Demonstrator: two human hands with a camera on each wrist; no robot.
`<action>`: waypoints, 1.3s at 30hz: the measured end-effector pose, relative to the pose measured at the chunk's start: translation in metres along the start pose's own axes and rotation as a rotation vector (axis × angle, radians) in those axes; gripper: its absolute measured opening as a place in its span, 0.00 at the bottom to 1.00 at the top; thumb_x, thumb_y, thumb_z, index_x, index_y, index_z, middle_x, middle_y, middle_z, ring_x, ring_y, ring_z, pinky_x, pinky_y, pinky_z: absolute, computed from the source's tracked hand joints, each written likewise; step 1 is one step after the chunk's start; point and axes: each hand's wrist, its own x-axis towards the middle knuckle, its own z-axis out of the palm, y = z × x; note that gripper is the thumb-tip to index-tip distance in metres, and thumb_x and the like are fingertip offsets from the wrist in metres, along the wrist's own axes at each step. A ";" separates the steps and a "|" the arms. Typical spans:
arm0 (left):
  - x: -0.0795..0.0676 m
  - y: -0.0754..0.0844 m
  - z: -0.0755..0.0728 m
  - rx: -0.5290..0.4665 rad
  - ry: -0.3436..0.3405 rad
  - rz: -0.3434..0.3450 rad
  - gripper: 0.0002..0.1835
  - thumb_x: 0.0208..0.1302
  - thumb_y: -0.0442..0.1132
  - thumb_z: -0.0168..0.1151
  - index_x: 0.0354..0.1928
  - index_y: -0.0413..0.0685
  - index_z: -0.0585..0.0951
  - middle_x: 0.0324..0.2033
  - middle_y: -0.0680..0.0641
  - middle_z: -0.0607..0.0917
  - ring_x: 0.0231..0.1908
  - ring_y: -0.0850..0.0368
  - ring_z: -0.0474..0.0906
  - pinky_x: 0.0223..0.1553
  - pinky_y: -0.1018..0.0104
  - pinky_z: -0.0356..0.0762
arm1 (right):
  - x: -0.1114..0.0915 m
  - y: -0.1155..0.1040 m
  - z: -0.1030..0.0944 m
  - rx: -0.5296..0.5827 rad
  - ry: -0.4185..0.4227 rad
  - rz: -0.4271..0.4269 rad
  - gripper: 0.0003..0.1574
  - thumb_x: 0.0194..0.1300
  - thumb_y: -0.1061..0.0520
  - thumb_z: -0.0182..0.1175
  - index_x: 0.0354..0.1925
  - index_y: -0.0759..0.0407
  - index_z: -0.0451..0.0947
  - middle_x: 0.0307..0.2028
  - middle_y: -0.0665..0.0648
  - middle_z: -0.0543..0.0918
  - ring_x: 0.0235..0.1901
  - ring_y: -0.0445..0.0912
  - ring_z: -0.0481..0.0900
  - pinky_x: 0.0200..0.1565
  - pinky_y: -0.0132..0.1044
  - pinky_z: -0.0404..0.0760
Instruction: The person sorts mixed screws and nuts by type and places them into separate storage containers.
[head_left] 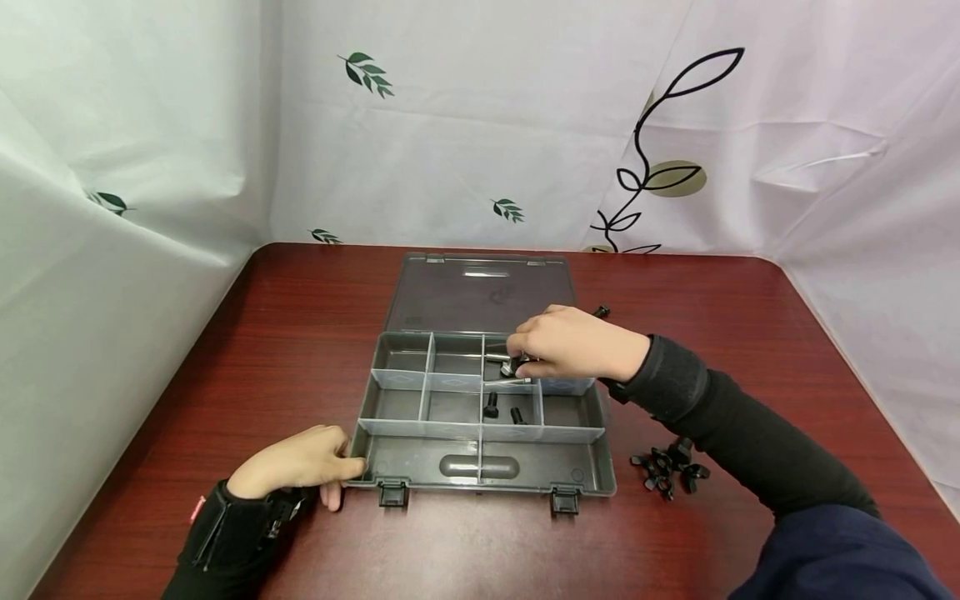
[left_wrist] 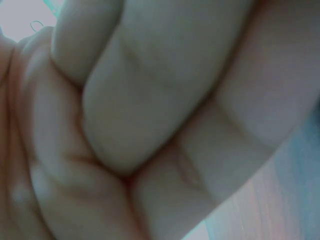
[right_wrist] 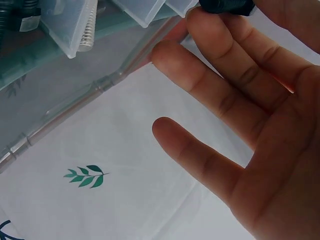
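Note:
A grey plastic compartment box [head_left: 420,428] lies on the table with its lid folded back. My left hand [head_left: 300,461] grips its front left corner; the left wrist view is filled by curled fingers [left_wrist: 145,75]. Above the back row, my right hand [head_left: 573,340] pinches a small black threaded piece, probably a bolt [right_wrist: 227,5], between thumb and fingertips; its other fingers are spread. Under that hand, silver bolts [head_left: 497,357] lie in a back compartment. Two black bolts [head_left: 491,406] sit in the middle row. The right hand hides part of the back row.
A pile of black knobs [head_left: 666,468] lies on the table right of the box, beneath the right forearm. Another black bolt [head_left: 602,312] shows beyond the right hand. The transparent lid [head_left: 480,292] rests toward the white patterned curtain [head_left: 450,125]. Two latches [head_left: 393,493] stick out in front.

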 end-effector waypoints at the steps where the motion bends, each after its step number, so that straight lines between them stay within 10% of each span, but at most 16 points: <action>1: 0.000 0.000 0.000 0.001 0.000 0.000 0.14 0.57 0.43 0.54 0.18 0.45 0.72 0.10 0.53 0.78 0.14 0.57 0.77 0.21 0.63 0.73 | 0.000 -0.001 0.000 0.001 -0.001 0.000 0.09 0.58 0.48 0.61 0.35 0.50 0.75 0.31 0.46 0.79 0.29 0.38 0.73 0.40 0.46 0.72; 22: -0.001 0.000 0.000 0.001 0.005 -0.008 0.13 0.56 0.43 0.53 0.19 0.45 0.72 0.10 0.53 0.78 0.14 0.57 0.77 0.21 0.63 0.73 | 0.000 -0.004 -0.003 0.049 0.095 -0.041 0.13 0.59 0.42 0.59 0.34 0.48 0.79 0.25 0.40 0.76 0.29 0.36 0.74 0.44 0.44 0.72; 39: 0.000 -0.001 0.001 0.003 0.002 -0.003 0.13 0.56 0.43 0.53 0.18 0.45 0.73 0.10 0.53 0.78 0.14 0.58 0.77 0.21 0.63 0.73 | -0.003 0.001 -0.004 0.007 0.101 -0.038 0.17 0.58 0.47 0.61 0.45 0.50 0.77 0.40 0.47 0.81 0.39 0.43 0.79 0.44 0.46 0.73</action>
